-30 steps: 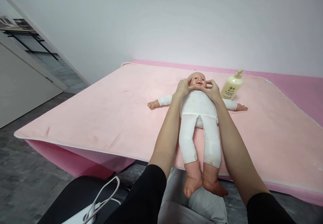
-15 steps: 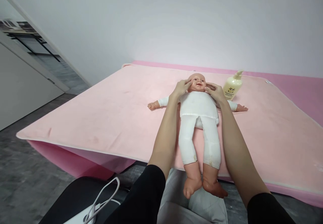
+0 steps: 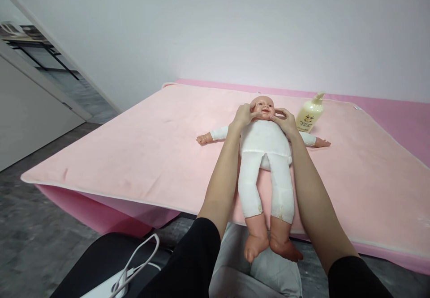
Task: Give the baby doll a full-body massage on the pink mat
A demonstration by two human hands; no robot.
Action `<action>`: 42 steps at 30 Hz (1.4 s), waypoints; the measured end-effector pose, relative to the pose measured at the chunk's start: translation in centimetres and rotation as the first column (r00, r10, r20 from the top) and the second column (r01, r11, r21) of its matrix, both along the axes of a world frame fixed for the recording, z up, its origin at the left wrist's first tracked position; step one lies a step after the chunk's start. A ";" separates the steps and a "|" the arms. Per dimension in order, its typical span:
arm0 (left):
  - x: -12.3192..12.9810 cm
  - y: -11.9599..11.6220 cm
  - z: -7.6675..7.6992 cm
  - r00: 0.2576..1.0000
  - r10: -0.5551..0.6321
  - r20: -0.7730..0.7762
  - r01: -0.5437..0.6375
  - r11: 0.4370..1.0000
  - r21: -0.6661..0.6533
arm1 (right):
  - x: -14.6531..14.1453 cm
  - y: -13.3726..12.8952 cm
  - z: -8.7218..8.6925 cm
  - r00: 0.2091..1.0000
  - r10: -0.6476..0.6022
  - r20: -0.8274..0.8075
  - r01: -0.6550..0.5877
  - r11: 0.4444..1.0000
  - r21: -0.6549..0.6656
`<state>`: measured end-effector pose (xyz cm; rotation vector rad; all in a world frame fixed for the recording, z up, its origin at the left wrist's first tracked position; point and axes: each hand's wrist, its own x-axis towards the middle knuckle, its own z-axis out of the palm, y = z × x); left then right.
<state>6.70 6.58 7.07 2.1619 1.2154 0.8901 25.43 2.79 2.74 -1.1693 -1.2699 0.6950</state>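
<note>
A baby doll (image 3: 265, 139) with a white cloth body and flesh-coloured plastic head, hands and feet lies on its back on a pink blanket (image 3: 134, 155). Against one side of its head, at the left of the view, rests my left hand (image 3: 242, 114), fingers curved along the side and thumb on the cheek by the mouth. My right hand (image 3: 285, 121) cups the opposite side, its thumb near the chin. Between them the two hands hold the head. The doll's arms stretch out sideways, and its feet hang past the table's front edge.
A pale yellow pump bottle (image 3: 309, 114) stands just beyond my right hand. At the lower left is a black chair seat (image 3: 97, 257) bearing a white device with a cable (image 3: 134, 266). A white wall (image 3: 255, 29) rises behind the table; a door (image 3: 33, 114) is at the left.
My left thumb has shifted inward on the doll's cheek, toward its mouth. My right thumb has moved slightly inward near the chin. Doll and bottle stay in place.
</note>
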 end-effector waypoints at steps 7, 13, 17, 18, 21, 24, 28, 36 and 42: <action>-2.1 -1.2 3.7 0.994 0.099 0.042 -0.103 0.991 0.086 | 0.9 -0.2 1.3 0.998 -0.051 0.021 0.054 0.989 -0.137; -1.2 -4.4 8.4 0.957 0.053 0.284 -0.130 0.958 0.257 | 2.3 -0.6 6.9 0.980 -0.124 0.156 0.090 0.974 0.208; 0.0 -6.2 5.7 0.935 0.152 0.321 -0.233 0.944 0.233 | 0.7 -2.7 9.9 0.983 -0.143 0.112 0.093 0.925 0.369; 0.1 -6.7 4.2 0.946 0.168 0.277 -0.234 0.946 0.225 | 0.0 -3.3 9.8 0.985 -0.147 0.087 0.104 0.921 0.374; -0.3 -8.0 -0.5 0.996 0.089 0.025 -0.092 0.968 0.232 | -2.1 -5.0 7.7 0.980 -0.173 0.098 0.138 0.946 0.292; -1.4 -8.5 -3.5 0.992 0.037 -0.118 -0.005 0.965 0.263 | -3.1 -6.4 4.0 0.964 -0.216 0.158 0.191 0.969 0.159; -2.3 -8.4 -4.7 0.994 0.111 -0.012 -0.105 0.963 0.248 | -2.7 -7.9 0.1 0.937 -0.342 0.068 0.338 0.939 0.053; -2.7 -8.6 -4.5 0.986 0.141 -0.088 -0.107 0.943 0.316 | -3.3 -8.9 -0.7 0.873 -0.398 0.282 0.364 0.916 0.166; -2.6 -9.0 -4.3 0.980 0.058 -0.191 0.031 0.901 0.433 | -3.5 -9.4 0.0 0.813 -0.472 0.341 0.369 0.870 0.326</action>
